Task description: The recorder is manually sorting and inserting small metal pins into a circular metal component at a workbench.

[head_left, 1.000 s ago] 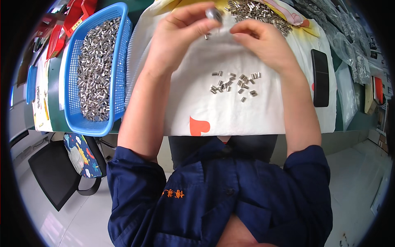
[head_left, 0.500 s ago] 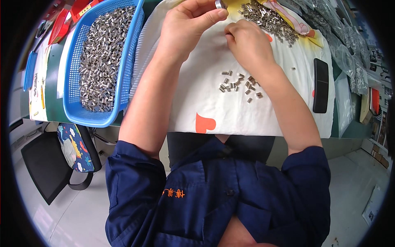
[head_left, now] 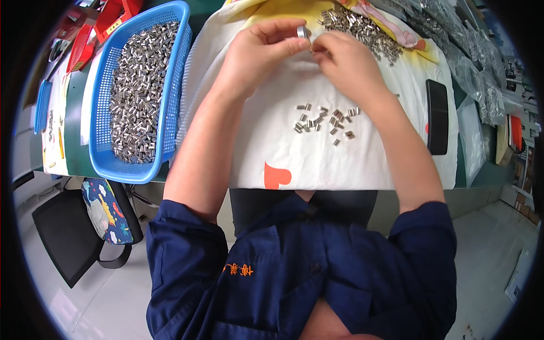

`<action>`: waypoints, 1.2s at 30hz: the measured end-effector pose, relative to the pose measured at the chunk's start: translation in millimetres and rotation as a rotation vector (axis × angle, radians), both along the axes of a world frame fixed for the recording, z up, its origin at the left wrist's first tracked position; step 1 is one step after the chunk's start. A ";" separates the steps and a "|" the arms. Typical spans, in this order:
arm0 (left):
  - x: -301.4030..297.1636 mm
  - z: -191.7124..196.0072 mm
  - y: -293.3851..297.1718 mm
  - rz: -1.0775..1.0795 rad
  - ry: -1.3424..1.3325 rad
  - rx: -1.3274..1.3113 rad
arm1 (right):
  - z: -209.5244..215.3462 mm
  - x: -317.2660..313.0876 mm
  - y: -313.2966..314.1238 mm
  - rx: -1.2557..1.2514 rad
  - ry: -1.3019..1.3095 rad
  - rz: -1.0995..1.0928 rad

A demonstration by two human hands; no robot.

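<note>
Single view, head-mounted, looking steeply down from above the person's chest onto a worktable [head_left: 73, 130] just in front. The fisheye lens bends the table edge and darkens the picture's corners. Close range: the left hand [head_left: 255, 56] and right hand [head_left: 345, 62] sit high in the picture, forearms rising from below; the blue jacket [head_left: 300, 266] fills the lower part.
</note>
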State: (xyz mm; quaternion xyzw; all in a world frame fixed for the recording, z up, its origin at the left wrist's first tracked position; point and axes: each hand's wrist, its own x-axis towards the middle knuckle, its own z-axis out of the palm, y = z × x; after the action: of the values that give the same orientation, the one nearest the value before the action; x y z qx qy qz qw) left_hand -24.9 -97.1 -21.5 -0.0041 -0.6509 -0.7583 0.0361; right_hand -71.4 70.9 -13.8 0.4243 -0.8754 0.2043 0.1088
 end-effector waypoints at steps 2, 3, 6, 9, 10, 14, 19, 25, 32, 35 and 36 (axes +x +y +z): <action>5.5 0.5 2.3 -0.083 -0.086 -0.023 | 11.9 12.6 8.4 -0.390 -0.519 -0.226; 7.3 -1.5 1.8 -0.109 -0.086 -0.009 | 13.8 15.9 11.7 -0.538 -0.623 -0.178; 10.4 6.9 12.9 -0.209 -0.107 0.000 | 5.5 20.0 21.3 -0.776 -0.722 -0.069; 11.9 5.3 11.8 -0.217 -0.114 0.002 | 4.2 21.3 20.8 -0.699 -0.631 -0.042; 11.8 5.1 12.3 -0.218 -0.116 0.007 | 5.8 21.9 21.6 -0.668 -0.634 -0.047; 11.8 4.8 15.7 -0.201 -0.115 0.036 | 8.8 25.3 20.7 -0.661 -0.617 -0.084; 14.8 6.2 19.6 -0.135 -0.137 -0.114 | 10.3 29.6 19.0 -0.417 -0.250 -0.120; 15.5 6.8 17.3 -0.229 -0.159 0.003 | 22.4 27.2 30.0 -0.507 -0.616 -0.083; 21.2 12.0 22.9 -0.364 -0.184 0.014 | 26.3 10.4 47.8 -0.390 -0.727 -0.004; 22.9 14.4 27.1 -0.430 -0.240 -0.042 | 19.6 -7.1 46.5 -0.414 -0.656 -0.129; 21.9 13.6 24.5 -0.432 -0.240 -0.044 | 17.1 -9.6 40.5 -0.416 -0.655 -0.131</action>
State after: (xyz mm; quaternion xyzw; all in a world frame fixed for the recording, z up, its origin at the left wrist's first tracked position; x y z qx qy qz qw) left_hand -3.0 -72.6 -8.0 -0.0539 -0.6509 -0.7292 -0.2043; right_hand -81.0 111.4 3.3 0.2487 -0.8291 0.4944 -0.0798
